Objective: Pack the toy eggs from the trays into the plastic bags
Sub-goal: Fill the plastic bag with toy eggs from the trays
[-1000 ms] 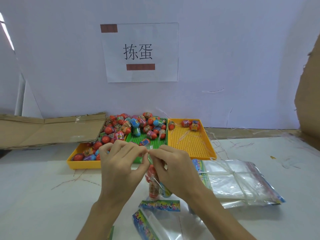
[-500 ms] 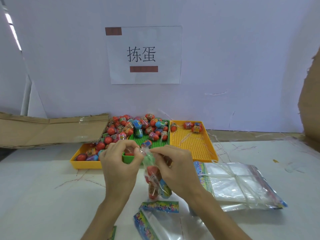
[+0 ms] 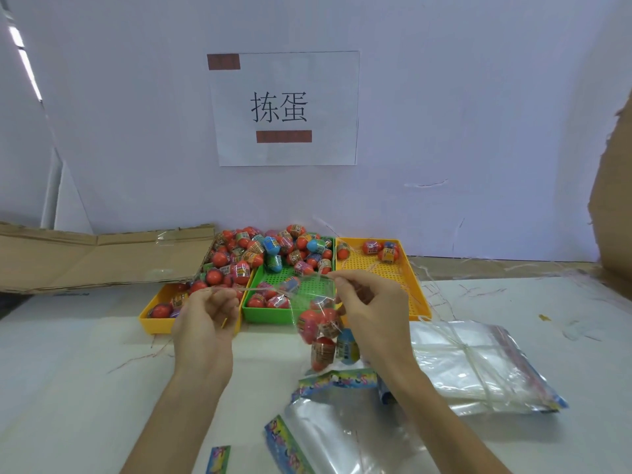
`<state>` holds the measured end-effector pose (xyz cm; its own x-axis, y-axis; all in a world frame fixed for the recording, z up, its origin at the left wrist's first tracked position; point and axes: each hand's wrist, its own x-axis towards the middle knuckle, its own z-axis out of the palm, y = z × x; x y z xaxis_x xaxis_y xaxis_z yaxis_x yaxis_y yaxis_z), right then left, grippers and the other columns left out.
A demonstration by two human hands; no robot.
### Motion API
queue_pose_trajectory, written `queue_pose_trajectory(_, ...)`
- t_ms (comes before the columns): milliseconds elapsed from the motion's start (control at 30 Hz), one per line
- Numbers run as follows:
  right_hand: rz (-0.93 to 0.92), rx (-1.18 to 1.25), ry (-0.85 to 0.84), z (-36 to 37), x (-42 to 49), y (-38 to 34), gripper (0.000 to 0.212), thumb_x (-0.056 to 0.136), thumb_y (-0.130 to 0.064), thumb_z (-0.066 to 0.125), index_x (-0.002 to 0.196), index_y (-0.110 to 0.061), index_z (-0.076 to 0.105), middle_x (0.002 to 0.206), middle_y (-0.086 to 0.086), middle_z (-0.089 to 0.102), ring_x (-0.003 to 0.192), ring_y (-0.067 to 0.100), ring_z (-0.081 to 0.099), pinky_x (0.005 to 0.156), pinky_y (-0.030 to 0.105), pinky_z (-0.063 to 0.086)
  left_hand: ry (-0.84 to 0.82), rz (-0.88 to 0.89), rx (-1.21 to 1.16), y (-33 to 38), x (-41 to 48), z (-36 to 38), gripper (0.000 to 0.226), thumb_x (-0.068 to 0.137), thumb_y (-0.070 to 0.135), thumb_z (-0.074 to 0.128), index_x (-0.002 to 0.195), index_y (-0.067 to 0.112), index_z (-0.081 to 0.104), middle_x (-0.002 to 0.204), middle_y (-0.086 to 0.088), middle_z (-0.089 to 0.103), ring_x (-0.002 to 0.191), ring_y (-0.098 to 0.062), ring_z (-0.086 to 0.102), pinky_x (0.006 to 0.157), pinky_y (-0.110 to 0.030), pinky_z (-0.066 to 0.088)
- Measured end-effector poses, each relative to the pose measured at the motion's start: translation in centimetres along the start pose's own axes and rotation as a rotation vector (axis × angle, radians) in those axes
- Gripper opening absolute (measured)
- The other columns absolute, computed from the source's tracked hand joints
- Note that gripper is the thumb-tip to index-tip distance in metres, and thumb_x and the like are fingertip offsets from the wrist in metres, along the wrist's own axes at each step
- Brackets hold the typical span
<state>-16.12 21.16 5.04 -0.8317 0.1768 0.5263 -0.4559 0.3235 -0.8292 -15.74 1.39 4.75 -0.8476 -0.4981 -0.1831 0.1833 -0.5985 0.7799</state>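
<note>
A clear plastic bag [image 3: 321, 336] holding several toy eggs hangs in front of the trays. My right hand [image 3: 371, 304] pinches the bag's top edge. My left hand [image 3: 205, 319] pinches a thin clear strip [image 3: 260, 288] that stretches from the bag's mouth to the left. Many red, blue and green toy eggs [image 3: 260, 254] are piled across the left yellow tray [image 3: 155, 321] and the green tray [image 3: 270, 314]. The right yellow tray [image 3: 413, 289] holds three eggs at its far end.
A tied stack of clear bags [image 3: 478, 367] lies right of my right arm. Loose bags with colourful headers [image 3: 328, 436] lie near the front edge. Flattened cardboard [image 3: 92, 258] lies at the back left, more cardboard [image 3: 615, 200] at the right edge. A paper sign [image 3: 284, 107] hangs on the wall.
My hands have moved apart: the left hand has drawn the clear strip out to the left while the right hand keeps hold of the bag's top.
</note>
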Motion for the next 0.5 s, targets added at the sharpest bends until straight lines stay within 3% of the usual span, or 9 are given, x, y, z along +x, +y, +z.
queue_pose_trajectory(167,0.03,-0.003,0.019,-0.3,0.1,-0.4,0.022,0.094,-0.009,0.067,0.092,-0.027,0.08,0.068,-0.014,0.07,0.066,0.012,0.067,0.067,0.047,0.059,0.188,0.059,-0.087,0.9,1.0,-1.1,0.017,0.101,0.009,0.041,0.096,0.006,0.057,0.072,0.001,0.075,0.073,-0.009,0.069,0.067,-0.019,0.052)
queue_pose_trajectory(233,0.036,0.004,0.015,-0.5,0.2,-0.3,0.025,0.095,-0.007,0.066,0.091,-0.029,0.079,0.067,-0.016,0.069,0.066,0.009,0.067,0.068,0.045,0.06,0.271,0.149,-0.077,1.3,1.1,-1.3,0.009,0.098,0.005,0.044,0.099,0.009,0.052,0.085,-0.006,0.075,0.071,-0.008,0.072,0.065,-0.018,0.054)
queue_pose_trajectory(300,0.037,0.004,0.009,-0.6,0.3,-0.4,0.029,0.095,-0.007,0.066,0.089,-0.033,0.076,0.067,-0.019,0.069,0.067,0.005,0.068,0.07,0.044,0.061,0.327,0.276,-0.018,1.4,1.1,-1.3,0.02,0.094,-0.002,0.053,0.098,0.017,0.047,0.095,-0.01,0.074,0.076,-0.009,0.074,0.066,-0.016,0.055)
queue_pose_trajectory(400,0.037,0.003,0.008,-0.5,0.2,-0.6,0.032,0.095,-0.007,0.066,0.087,-0.037,0.074,0.07,-0.017,0.07,0.069,0.007,0.068,0.07,0.043,0.061,0.338,0.32,0.006,1.3,1.0,-1.2,0.038,0.088,-0.013,0.062,0.102,0.018,0.045,0.112,-0.012,0.07,0.093,-0.011,0.075,0.073,-0.016,0.057)
queue_pose_trajectory(500,0.038,-0.004,0.002,-0.4,0.1,-0.6,0.026,0.095,-0.008,0.067,0.089,-0.031,0.076,0.072,-0.014,0.07,0.071,0.01,0.068,0.071,0.04,0.061,0.242,0.253,0.042,1.0,0.8,-1.2,0.026,0.092,-0.006,0.066,0.09,0.017,0.054,0.116,-0.014,0.071,0.092,-0.015,0.076,0.081,-0.023,0.059)
